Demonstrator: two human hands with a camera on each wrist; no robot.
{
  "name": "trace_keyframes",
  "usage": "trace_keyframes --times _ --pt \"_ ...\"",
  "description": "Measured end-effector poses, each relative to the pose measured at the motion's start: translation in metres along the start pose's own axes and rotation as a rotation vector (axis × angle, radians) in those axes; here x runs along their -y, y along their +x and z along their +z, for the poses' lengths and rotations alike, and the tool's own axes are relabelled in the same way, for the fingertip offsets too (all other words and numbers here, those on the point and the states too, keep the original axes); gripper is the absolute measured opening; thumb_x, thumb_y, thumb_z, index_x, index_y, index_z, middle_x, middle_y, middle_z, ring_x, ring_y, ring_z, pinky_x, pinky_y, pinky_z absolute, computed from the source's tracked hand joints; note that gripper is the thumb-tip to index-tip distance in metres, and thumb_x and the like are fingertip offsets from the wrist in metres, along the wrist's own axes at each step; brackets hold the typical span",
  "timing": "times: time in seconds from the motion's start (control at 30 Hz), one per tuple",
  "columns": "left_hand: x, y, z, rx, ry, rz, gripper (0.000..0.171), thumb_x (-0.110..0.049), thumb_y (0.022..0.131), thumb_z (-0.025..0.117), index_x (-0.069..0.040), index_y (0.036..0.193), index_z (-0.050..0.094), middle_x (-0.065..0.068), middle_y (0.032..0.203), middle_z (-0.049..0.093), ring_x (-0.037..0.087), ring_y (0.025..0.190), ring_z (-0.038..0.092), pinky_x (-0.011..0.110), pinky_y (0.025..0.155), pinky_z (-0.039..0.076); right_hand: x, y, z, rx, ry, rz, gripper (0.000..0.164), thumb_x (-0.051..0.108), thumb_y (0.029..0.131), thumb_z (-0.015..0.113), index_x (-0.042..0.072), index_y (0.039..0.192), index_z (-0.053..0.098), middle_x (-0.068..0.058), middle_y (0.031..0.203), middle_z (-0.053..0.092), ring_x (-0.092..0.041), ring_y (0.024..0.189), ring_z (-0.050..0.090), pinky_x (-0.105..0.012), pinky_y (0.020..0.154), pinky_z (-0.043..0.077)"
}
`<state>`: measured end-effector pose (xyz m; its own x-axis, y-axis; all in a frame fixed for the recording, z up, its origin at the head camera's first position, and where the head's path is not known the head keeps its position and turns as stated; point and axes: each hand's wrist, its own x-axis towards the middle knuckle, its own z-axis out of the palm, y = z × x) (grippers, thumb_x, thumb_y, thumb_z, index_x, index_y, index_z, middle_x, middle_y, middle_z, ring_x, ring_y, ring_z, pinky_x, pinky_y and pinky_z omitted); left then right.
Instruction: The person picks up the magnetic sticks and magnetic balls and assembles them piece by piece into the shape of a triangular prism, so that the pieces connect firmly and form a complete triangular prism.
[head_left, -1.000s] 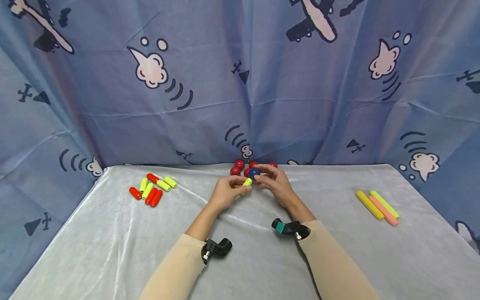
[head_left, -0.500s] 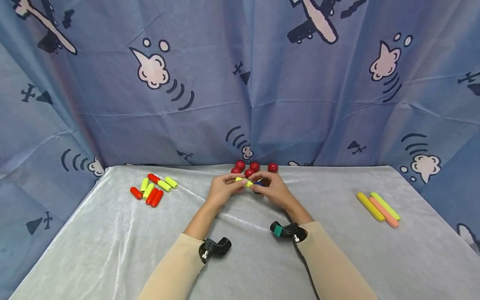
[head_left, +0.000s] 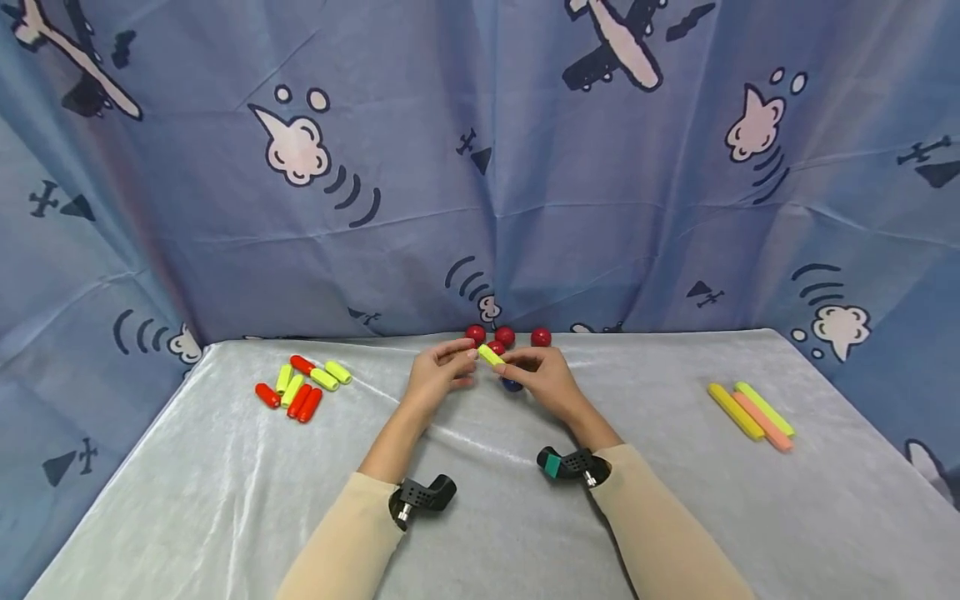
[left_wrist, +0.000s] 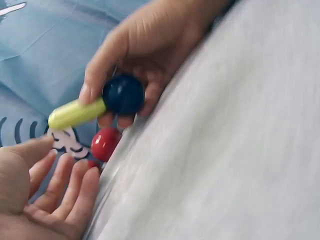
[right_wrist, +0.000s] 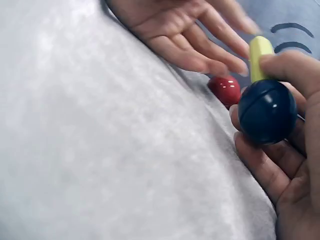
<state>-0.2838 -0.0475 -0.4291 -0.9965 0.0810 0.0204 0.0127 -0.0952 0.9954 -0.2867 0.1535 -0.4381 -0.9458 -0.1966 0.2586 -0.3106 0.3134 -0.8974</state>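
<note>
In my right hand (head_left: 546, 379) I pinch a short yellow-green tube (head_left: 491, 356) between thumb and fingers. A dark blue ball (right_wrist: 267, 111) sits at one end of the tube, by my right palm and fingers; how the two join is hidden. My left hand (head_left: 435, 379) is just to the left with loosely spread fingers, holding nothing. Its fingertips are close to the tube's free end, seen in the left wrist view beside the tube (left_wrist: 77, 113). Behind the hands several red balls (head_left: 504, 337) lie at the back of the table.
On the left of the white cloth-covered table (head_left: 480, 533) lies a group of short red tubes (head_left: 310, 405) and yellow-green tubes (head_left: 338, 372). Longer sticks, yellow (head_left: 735, 411), orange (head_left: 762, 422) and yellow-green (head_left: 765, 408), lie on the right. A blue patterned curtain (head_left: 420, 167) hangs behind.
My left hand has let go of the yellow-green tube and drawn back left. The right hand, earlier on the blue ball, now pinches the tube, with the ball below it.
</note>
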Motion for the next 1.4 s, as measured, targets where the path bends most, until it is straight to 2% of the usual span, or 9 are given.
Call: trace_keyframes --times 0.1,0.2,0.33,0.5,0.6,0.73,0.87,1.13,1.4 --pt "-0.004 0.004 -0.001 -0.097 0.12 0.054 0.028 -0.008 0.093 0.069 0.0 0.12 0.071 0.019 0.117 0.072 0.015 0.09 0.068 0.028 0.073 0.06 -0.002 0.0 -0.002 -0.03 0.043 0.046 0.025 0.013 0.09 0.075 -0.001 0.11 0.075 -0.02 0.102 0.077 -0.004 0.081 0.07 -0.019 0.074 0.055" --pt "-0.008 0.009 -0.001 -0.163 0.279 0.111 0.025 -0.004 0.09 0.071 -0.002 0.115 0.073 0.018 0.118 0.073 0.02 0.098 0.067 0.03 0.08 0.057 -0.005 0.001 -0.002 -0.03 0.085 0.058 0.029 0.013 0.092 0.074 -0.002 0.116 0.072 -0.022 0.105 0.076 -0.005 0.082 0.071 -0.019 0.075 0.056" --pt "-0.007 0.019 -0.002 -0.139 0.459 0.163 0.028 -0.002 0.086 0.074 -0.002 0.114 0.074 0.017 0.118 0.072 0.031 0.108 0.064 0.04 0.095 0.053 -0.008 0.002 0.003 -0.019 0.109 0.051 0.031 0.014 0.093 0.073 -0.002 0.12 0.07 -0.02 0.106 0.076 -0.004 0.083 0.071 -0.019 0.076 0.056" --pt "0.007 0.025 -0.01 -0.105 0.568 0.179 0.027 -0.004 0.085 0.077 -0.002 0.112 0.074 0.018 0.11 0.074 0.029 0.1 0.069 0.04 0.09 0.056 -0.008 0.002 0.011 -0.011 0.129 0.056 0.03 0.013 0.093 0.073 -0.001 0.119 0.071 -0.018 0.105 0.076 -0.004 0.083 0.07 -0.019 0.075 0.056" --pt "0.013 0.024 -0.018 -0.136 0.524 0.179 0.026 -0.007 0.088 0.077 -0.002 0.113 0.074 0.018 0.111 0.074 0.027 0.1 0.071 0.036 0.089 0.058 -0.006 0.003 0.015 -0.004 0.127 0.057 0.03 0.013 0.093 0.073 -0.001 0.119 0.071 -0.018 0.105 0.076 -0.005 0.083 0.069 -0.019 0.075 0.056" --pt "0.009 0.02 -0.025 -0.139 0.304 0.126 0.03 -0.012 0.092 0.074 -0.003 0.121 0.072 0.018 0.117 0.073 0.02 0.098 0.071 0.032 0.087 0.06 -0.004 0.005 0.016 0.008 0.108 0.063 0.03 0.013 0.092 0.074 -0.001 0.119 0.071 -0.018 0.105 0.076 -0.005 0.083 0.07 -0.02 0.075 0.055" --pt "-0.005 0.019 -0.024 -0.078 0.142 0.089 0.035 -0.017 0.095 0.071 -0.003 0.127 0.068 0.018 0.121 0.07 0.011 0.095 0.067 0.033 0.09 0.06 0.001 0.007 0.014 -0.004 0.079 0.065 0.029 0.014 0.092 0.074 0.001 0.118 0.072 -0.018 0.106 0.076 -0.007 0.083 0.07 -0.02 0.076 0.056" --pt "-0.022 0.017 -0.014 0.018 0.13 0.107 0.037 -0.018 0.096 0.07 -0.002 0.13 0.066 0.018 0.124 0.068 0.014 0.1 0.068 0.035 0.093 0.06 0.002 0.008 0.008 0.006 0.058 0.033 0.03 0.015 0.092 0.074 0.0 0.118 0.072 -0.02 0.104 0.075 -0.007 0.081 0.07 -0.02 0.075 0.056" --pt "-0.029 0.014 0.002 0.105 0.214 0.149 0.041 -0.016 0.095 0.072 -0.002 0.132 0.064 0.016 0.128 0.069 0.023 0.108 0.07 0.034 0.091 0.06 0.002 0.005 0.002 0.013 0.058 0.044 0.036 0.015 0.094 0.072 0.0 0.127 0.067 -0.024 0.113 0.073 -0.008 0.087 0.071 -0.018 0.079 0.056"
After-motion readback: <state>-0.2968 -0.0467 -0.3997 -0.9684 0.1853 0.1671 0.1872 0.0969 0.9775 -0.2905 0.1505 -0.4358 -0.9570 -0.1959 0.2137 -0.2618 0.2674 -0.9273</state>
